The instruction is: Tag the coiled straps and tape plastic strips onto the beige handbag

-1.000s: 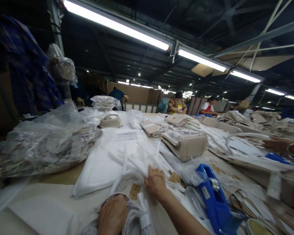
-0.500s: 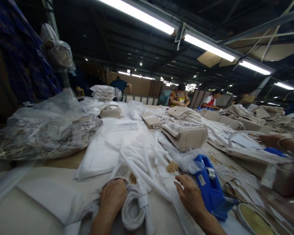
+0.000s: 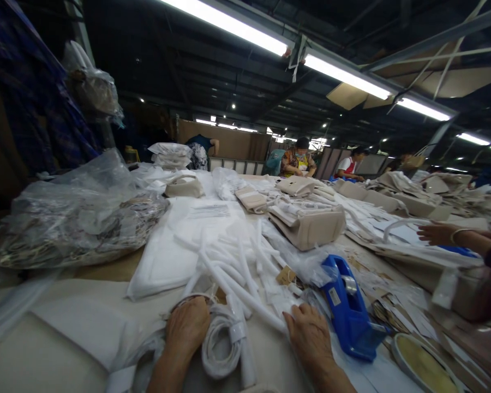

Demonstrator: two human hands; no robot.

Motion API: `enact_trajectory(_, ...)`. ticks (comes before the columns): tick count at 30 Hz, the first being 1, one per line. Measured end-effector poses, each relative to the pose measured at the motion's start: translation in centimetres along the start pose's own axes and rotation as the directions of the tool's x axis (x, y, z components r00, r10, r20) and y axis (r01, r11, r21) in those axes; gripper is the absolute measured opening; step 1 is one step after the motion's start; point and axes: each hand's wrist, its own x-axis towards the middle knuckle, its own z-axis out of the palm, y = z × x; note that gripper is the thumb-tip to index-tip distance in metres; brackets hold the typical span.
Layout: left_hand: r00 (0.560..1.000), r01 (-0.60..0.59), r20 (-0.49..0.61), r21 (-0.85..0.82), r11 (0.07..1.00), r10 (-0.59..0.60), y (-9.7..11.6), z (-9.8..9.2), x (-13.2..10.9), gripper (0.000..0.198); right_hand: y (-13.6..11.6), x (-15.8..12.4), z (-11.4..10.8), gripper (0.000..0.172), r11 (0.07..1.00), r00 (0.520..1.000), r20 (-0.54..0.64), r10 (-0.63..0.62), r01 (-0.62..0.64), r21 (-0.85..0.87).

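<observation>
My left hand [image 3: 188,323] is closed, knuckles up, at the edge of a white-rimmed bundle; what its fingers grip is hidden beneath it. Right beside it lies a coiled pale strap [image 3: 222,343], bound with a white wrap. My right hand [image 3: 310,331] lies palm down, thumb apart from the bent fingers, with its fingertips on white wrapping material [image 3: 284,300]. Between and beyond my hands lie several white foam tubes [image 3: 245,300] in a loose heap. A brown paper tag [image 3: 285,275] rests just beyond my right hand.
A blue tape dispenser [image 3: 349,311] stands right of my right hand, near a roll of tape [image 3: 425,364]. Beige bags [image 3: 311,226] and a stack of white sheets [image 3: 159,262] lie farther back. A clear plastic sack [image 3: 85,218] sits left. A co-worker's hand [image 3: 436,233] reaches in from the right.
My right hand has moved slightly left and down, its fingers drawing closer together. My left hand has stayed almost in place. The co-worker's hand at right has shifted left.
</observation>
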Motion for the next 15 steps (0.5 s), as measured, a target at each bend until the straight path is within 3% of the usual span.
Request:
enact_trajectory(5, 1.000, 0.000, 0.000, 0.006, 1.000, 0.000, 0.0, -0.1, -0.2, 0.039, 0.1, 0.4, 0.0, 0.031, 0.976, 0.999, -0.001, 0.049, -0.048, 0.214)
enact_trajectory(8, 1.000, 0.004, -0.003, -0.005, 1.000, -0.004, 0.1, -0.1, -0.2, 0.040, 1.1, 1.1, -1.0, 0.022, 0.892, 0.989, 0.030, 0.147, -0.146, 0.429)
enact_trajectory(11, 1.000, 0.013, 0.007, -0.016, 1.000, -0.013, 0.1, -0.2, -0.1, 0.040, 2.6, 2.0, -2.7, 0.023, 0.696, 0.967, 0.178, 0.183, -0.255, 0.671)
enact_trajectory(15, 0.999, -0.012, 0.029, -0.025, 1.000, 0.013, 0.0, -0.4, -0.2, 0.038, 4.2, 2.7, -5.4, 0.032, 0.321, 0.910, 0.405, 0.090, -0.411, 0.853)
